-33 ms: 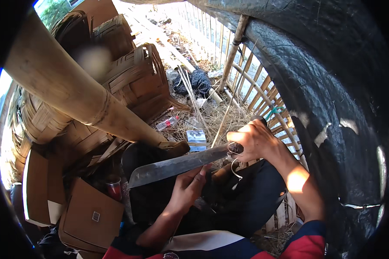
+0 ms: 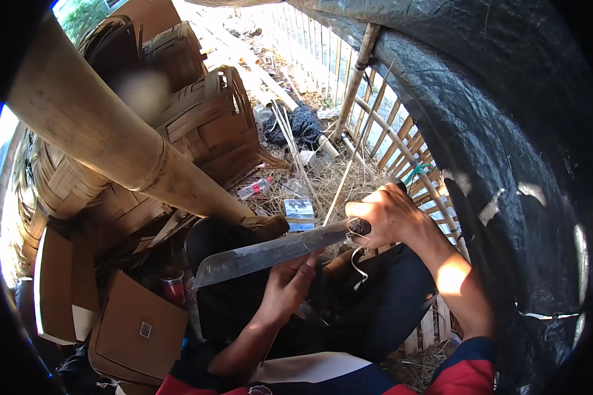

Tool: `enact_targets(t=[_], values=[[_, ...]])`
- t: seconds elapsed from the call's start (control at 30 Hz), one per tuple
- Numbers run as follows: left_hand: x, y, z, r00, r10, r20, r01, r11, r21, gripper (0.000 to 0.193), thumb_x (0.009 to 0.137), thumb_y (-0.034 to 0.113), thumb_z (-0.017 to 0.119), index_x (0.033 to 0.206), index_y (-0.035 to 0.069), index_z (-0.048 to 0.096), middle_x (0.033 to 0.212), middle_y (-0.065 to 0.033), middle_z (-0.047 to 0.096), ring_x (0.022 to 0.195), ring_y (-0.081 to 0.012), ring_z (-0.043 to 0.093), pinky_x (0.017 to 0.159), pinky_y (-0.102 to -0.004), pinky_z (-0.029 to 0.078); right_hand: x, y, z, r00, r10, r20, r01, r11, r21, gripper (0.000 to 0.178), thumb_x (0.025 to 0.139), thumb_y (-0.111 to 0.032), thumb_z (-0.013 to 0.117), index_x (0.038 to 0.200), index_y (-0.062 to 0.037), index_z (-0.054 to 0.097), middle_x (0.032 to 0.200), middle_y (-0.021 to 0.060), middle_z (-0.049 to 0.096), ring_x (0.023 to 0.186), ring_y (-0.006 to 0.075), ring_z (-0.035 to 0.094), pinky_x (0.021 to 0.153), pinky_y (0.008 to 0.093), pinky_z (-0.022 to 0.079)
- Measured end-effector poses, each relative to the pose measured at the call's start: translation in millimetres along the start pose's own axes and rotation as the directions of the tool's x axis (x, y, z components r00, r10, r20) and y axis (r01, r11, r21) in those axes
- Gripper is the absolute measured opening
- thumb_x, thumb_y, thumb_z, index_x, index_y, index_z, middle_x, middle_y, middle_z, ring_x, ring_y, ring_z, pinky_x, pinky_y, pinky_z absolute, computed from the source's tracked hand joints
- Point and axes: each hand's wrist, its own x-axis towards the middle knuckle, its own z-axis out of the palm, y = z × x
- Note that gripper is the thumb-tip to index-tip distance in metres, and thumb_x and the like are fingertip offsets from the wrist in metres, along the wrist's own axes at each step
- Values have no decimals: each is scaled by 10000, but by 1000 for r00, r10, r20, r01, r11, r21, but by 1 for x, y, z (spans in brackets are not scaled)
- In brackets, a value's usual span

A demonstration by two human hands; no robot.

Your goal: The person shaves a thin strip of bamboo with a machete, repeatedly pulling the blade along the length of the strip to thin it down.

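Observation:
My right hand (image 2: 387, 214) is wrapped round the handle of a machete (image 2: 270, 255), whose long grey blade points left across my lap. Below the middle of the blade, my left hand (image 2: 286, 288) is closed in a pinch with its fingertips close to the edge. A thin pale bamboo strip (image 2: 338, 191) runs from the far side down behind the blade, in line with those fingers; the blade hides where they meet. A thin curled shaving (image 2: 357, 264) hangs beneath my right hand. Under it a short piece of bamboo (image 2: 339, 264) lies between my dark-clothed legs.
A thick bamboo pole (image 2: 112, 135) slants across the left, before woven bamboo baskets (image 2: 207, 125). Cardboard boxes (image 2: 135, 329) and a cup with red contents (image 2: 173, 288) stand lower left. A plastic bottle (image 2: 255, 187) lies on straw. Bamboo fence (image 2: 402, 141) and dark tarpaulin (image 2: 494, 145) bound the right.
The pale shaving under my right hand hangs lower and has changed its curl. Both hands and the machete have barely moved.

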Motion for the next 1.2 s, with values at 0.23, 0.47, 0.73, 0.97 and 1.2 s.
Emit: enact_targets(t=[0.23, 0.47, 0.73, 0.97, 1.2], values=[[11, -17, 14, 989, -56, -135, 48, 997, -66, 134, 960, 172, 533, 860, 88, 560, 624, 68, 391, 490, -22, 295, 448, -198, 234, 0, -2, 2, 996, -79, 30, 79, 997, 13, 356, 523, -244, 739, 825, -104, 614, 555, 110, 592, 546, 319, 621, 541, 434, 453], [8, 0, 3, 993, -25, -115, 12, 993, -117, 189, 977, 209, 534, 1067, 62, 612, 619, 85, 386, 505, -7, 304, 436, -196, 234, 2, 11, 5, 1000, -12, -10, 12, 999, -42, 352, 537, -184, 747, 842, -91, 597, 537, 79, 547, 502, 272, 587, 515, 423, 423], [0, 2, -4, 995, 15, -102, -22, 997, -74, 407, 993, 255, 521, 1336, 36, 518, 658, 84, 403, 534, 2, 332, 468, -175, 275, -2, 14, 5, 983, 173, -69, -178, 981, -74, 306, 589, -279, 716, 836, -126, 618, 585, 77, 586, 600, 317, 602, 589, 429, 428], [6, -13, 10, 988, -94, -121, 78, 988, -133, 142, 982, 174, 515, 977, 58, 599, 614, 83, 357, 485, -6, 269, 430, -184, 208, 1, -4, 15, 995, -84, -51, 83, 996, -10, 338, 562, -241, 747, 857, -125, 629, 575, 71, 579, 573, 297, 607, 604, 410, 455], [1, 5, -9, 995, 0, -101, -11, 995, -101, 260, 997, 211, 501, 1161, 32, 593, 610, 97, 334, 486, 7, 258, 418, -183, 193, -2, 24, 7, 979, 200, -28, -201, 979, -42, 321, 563, -248, 708, 849, -129, 625, 601, 96, 595, 546, 349, 552, 654, 445, 433]])
